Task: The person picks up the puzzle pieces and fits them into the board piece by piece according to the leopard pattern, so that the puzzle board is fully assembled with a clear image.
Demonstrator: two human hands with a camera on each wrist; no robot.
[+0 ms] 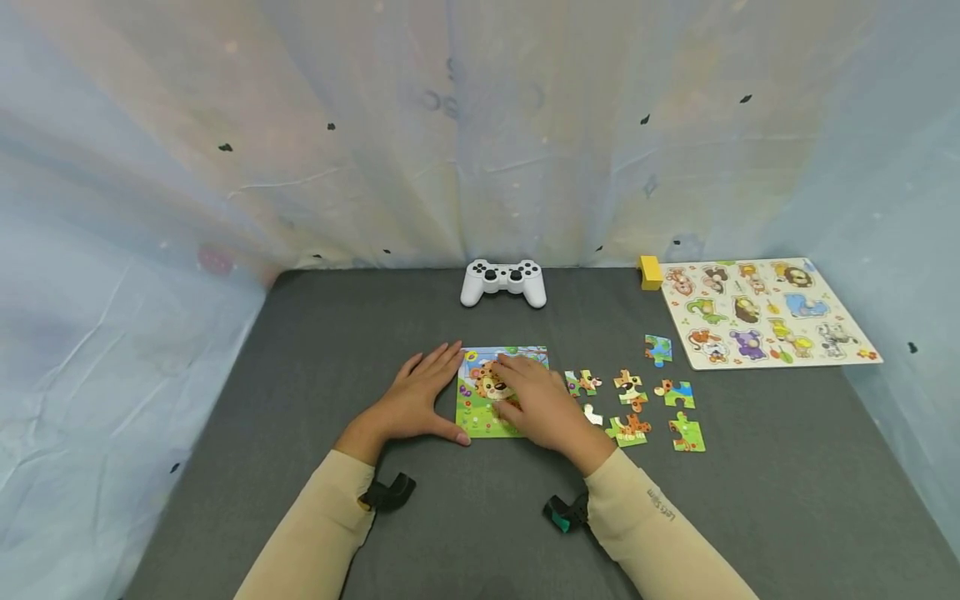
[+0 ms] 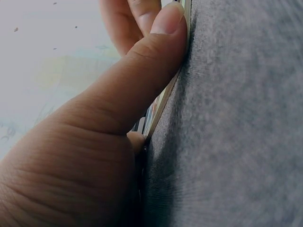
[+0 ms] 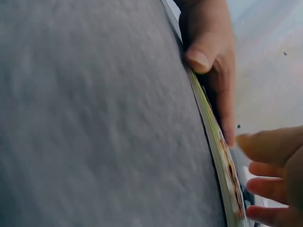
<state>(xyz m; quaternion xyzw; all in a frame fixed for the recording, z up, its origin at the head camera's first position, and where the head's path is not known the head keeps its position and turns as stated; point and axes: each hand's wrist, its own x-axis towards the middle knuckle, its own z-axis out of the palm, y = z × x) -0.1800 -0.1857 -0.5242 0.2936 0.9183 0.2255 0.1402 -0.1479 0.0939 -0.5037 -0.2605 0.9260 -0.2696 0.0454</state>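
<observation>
Resting left hand (image 1: 416,402), fingers straight, against left edge of puzzle board (image 1: 480,423) lying flat on grey table (image 1: 457,508) — holding right hand (image 1: 540,402) over puzzle board, fingers loosely extended. Showing loose pieces (image 1: 630,387) right of puzzle board — white controller (image 1: 504,275) beyond it.

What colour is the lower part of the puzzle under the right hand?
Mostly green; the puzzle shows best in the head view.
</observation>
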